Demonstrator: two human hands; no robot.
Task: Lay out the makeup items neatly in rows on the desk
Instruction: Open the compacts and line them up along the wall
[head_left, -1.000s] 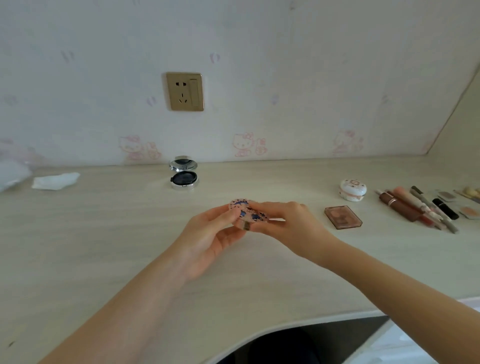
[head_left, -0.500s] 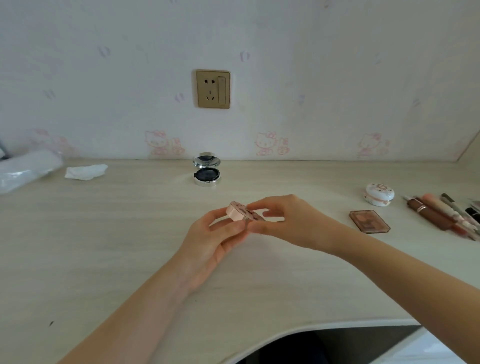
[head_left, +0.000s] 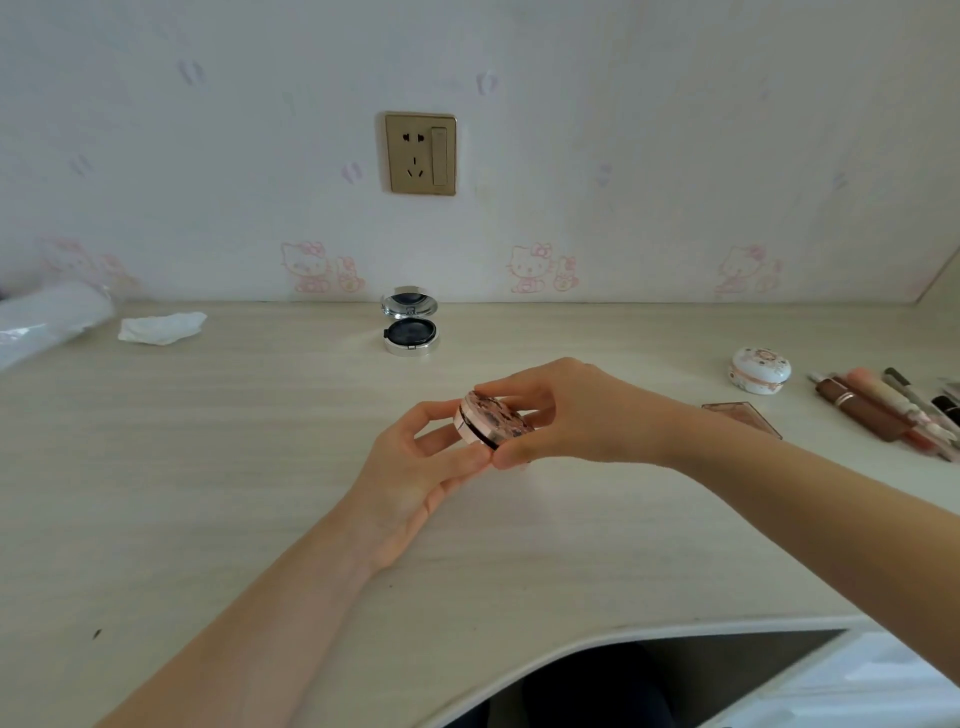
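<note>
While both hands hold it above the middle of the desk (head_left: 260, 519), the pink round compact (head_left: 493, 420) sits tilted, patterned lid facing up and toward me, dark seam showing at its near edge. My left hand (head_left: 415, 467) pinches its left rim between thumb and fingertips; my right hand (head_left: 561, 410) curls over the top and right side. Open silver compact (head_left: 410, 327) stands well apart by the wall, straight ahead. White floral jar (head_left: 761, 370), flat brown palette (head_left: 748, 415) and the lipstick tubes (head_left: 872, 410) lie to the right, tubes pointing away and left, so the right hand is nearer that row. No brand or lettering readable on anything.
</note>
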